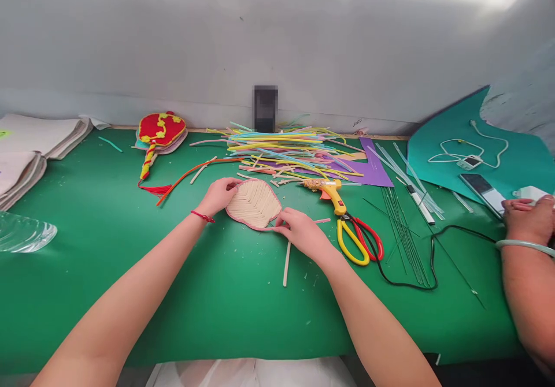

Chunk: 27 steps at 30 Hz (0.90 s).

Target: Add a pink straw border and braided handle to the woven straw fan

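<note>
A cream fan-shaped panel [255, 204] with a pink edging lies on the green table in front of me. My left hand [222, 195] grips its upper left rim between thumb and fingers. At its lower right edge, my right hand [298, 228] pinches the rim or the pink strip along it; the fingertips partly hide which. A pink pipe cleaner end [322, 220] sticks out to the right beyond that hand. Below it lies a loose cream pipe cleaner [287, 264].
Many coloured pipe cleaners [277, 150] are heaped behind. A yellow glue gun [333, 195], scissors [353, 248], glue sticks [418, 179] and thin green wires [405, 237] lie right. A finished red fan [160, 130] lies left. Another person's hand [528, 220] is far right.
</note>
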Available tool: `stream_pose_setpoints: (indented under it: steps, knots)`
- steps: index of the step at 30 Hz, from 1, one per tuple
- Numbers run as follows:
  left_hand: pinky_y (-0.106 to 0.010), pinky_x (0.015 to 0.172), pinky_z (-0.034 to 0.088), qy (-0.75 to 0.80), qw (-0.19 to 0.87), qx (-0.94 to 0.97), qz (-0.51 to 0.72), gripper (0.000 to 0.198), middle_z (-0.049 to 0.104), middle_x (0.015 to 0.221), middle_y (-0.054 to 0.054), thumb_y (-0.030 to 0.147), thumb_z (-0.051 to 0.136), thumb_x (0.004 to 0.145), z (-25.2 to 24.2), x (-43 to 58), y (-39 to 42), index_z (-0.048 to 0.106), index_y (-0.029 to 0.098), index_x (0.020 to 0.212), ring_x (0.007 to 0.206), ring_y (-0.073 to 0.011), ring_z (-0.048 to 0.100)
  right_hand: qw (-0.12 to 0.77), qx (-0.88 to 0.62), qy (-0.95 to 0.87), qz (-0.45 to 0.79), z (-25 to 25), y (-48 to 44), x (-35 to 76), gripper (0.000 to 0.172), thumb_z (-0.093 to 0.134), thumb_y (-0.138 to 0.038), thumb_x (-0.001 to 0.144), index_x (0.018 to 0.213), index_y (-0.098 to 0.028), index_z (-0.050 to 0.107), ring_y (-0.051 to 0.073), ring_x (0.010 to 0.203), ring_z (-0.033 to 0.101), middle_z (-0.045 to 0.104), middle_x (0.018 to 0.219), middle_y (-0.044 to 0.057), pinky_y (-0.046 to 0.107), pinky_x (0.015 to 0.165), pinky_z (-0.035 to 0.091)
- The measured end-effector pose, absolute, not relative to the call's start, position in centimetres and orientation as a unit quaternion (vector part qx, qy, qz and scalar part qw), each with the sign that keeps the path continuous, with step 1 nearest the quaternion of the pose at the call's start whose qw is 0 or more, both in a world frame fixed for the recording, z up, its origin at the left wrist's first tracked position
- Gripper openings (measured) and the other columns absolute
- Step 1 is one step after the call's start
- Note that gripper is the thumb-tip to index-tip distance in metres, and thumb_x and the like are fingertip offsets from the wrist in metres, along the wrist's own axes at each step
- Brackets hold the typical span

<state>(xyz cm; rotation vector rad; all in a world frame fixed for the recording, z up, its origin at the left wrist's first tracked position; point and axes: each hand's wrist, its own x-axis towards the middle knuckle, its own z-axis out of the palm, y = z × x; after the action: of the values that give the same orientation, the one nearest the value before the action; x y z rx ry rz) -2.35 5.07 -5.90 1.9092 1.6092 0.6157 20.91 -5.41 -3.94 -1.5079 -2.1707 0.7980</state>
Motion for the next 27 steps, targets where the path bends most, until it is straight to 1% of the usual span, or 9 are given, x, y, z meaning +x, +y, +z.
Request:
stream_pose_setpoints:
  steps: [3,5,7,8,10,13,16,21,27]
  knots:
    - [-0.032,0.083,0.046,0.602,0.252,0.721,0.234,0.036,0.066,0.102,-0.007,0.019,0.045,0.077,-5.7,-1.9,4.7,0.065,0.018,0.107,0.093,-0.0209,0.059,0.178,-0.539,-0.772,0.286,-3.9,-5.3,21.0,0.012,0.059,-0.014,0.082,0.071,-0.019,0.055,0.013,0.075,0.053,0.058,0.082,0.0,0.024,0.065,0.038]
    - [-0.035,0.088,0.043,0.598,0.173,0.744,0.243,0.034,0.061,0.107,-0.009,0.018,0.046,0.079,-5.2,-1.5,3.9,0.065,0.017,0.107,0.1,-0.023,0.055,0.179,-0.539,-0.771,0.288,-3.9,-5.3,20.9,0.013,0.059,-0.013,0.082,0.07,-0.019,0.055,0.012,0.074,0.052,0.058,0.082,-0.001,0.023,0.064,0.037]
    - [-0.037,0.088,0.041,0.579,0.079,0.776,0.238,0.027,0.06,0.105,-0.01,0.02,0.047,0.081,-4.5,-1.0,2.8,0.066,0.018,0.099,0.101,-0.0243,0.053,0.18,-0.541,-0.771,0.282,-3.9,-5.3,20.8,0.014,0.059,-0.013,0.081,0.07,-0.019,0.055,0.012,0.073,0.052,0.058,0.081,-0.001,0.022,0.063,0.036]
    - [-0.037,0.086,0.04,0.562,0.067,0.794,0.219,0.022,0.061,0.1,-0.009,0.02,0.048,0.081,-4.1,-0.7,2.3,0.067,0.018,0.092,0.097,-0.0237,0.053,0.179,-0.544,-0.772,0.277,-3.9,-5.4,20.7,0.014,0.059,-0.013,0.081,0.069,-0.019,0.055,0.011,0.073,0.052,0.058,0.081,-0.001,0.022,0.062,0.036]
    - [-0.035,0.084,0.039,0.514,0.095,0.837,0.164,0.018,0.063,0.091,-0.005,0.022,0.05,0.082,-3.5,0.0,1.3,0.067,0.021,0.084,0.089,-0.0213,0.055,0.176,-0.548,-0.774,0.266,-3.9,-5.4,20.6,0.014,0.06,-0.012,0.081,0.07,-0.019,0.055,0.011,0.073,0.052,0.058,0.081,-0.002,0.022,0.062,0.035]
    - [-0.032,0.083,0.036,0.452,0.163,0.873,0.088,0.013,0.064,0.088,-0.003,0.022,0.054,0.079,-3.2,1.0,0.5,0.067,0.021,0.078,0.087,-0.0186,0.056,0.17,-0.553,-0.775,0.254,-3.9,-5.5,20.5,0.013,0.06,-0.012,0.08,0.07,-0.019,0.056,0.011,0.073,0.052,0.059,0.081,-0.001,0.021,0.061,0.034]
    - [-0.03,0.08,0.036,0.44,0.202,0.874,0.035,0.011,0.064,0.084,-0.003,0.023,0.056,0.075,-3.6,1.5,0.7,0.067,0.02,0.074,0.087,-0.0186,0.056,0.162,-0.556,-0.776,0.248,-3.9,-5.4,20.5,0.013,0.06,-0.012,0.081,0.07,-0.019,0.057,0.011,0.073,0.053,0.059,0.081,-0.002,0.021,0.061,0.034]
    - [-0.029,0.078,0.035,0.44,0.254,0.862,0.012,0.011,0.062,0.089,-0.002,0.028,0.059,0.074,-3.8,1.2,1.2,0.066,0.022,0.078,0.089,-0.0187,0.055,0.147,-0.566,-0.775,0.239,-3.7,-5.4,20.5,0.011,0.06,-0.014,0.081,0.073,-0.02,0.058,0.01,0.073,0.054,0.06,0.083,-0.002,0.021,0.059,0.033]
    - [-0.031,0.082,0.034,0.422,0.268,0.866,-0.004,0.016,0.056,0.09,-0.002,0.036,0.057,0.076,-3.6,0.8,0.9,0.068,0.024,0.077,0.093,-0.0209,0.05,0.139,-0.574,-0.772,0.236,-3.7,-5.4,20.4,0.007,0.06,-0.018,0.082,0.077,-0.021,0.057,0.011,0.072,0.055,0.062,0.084,-0.002,0.021,0.058,0.033]
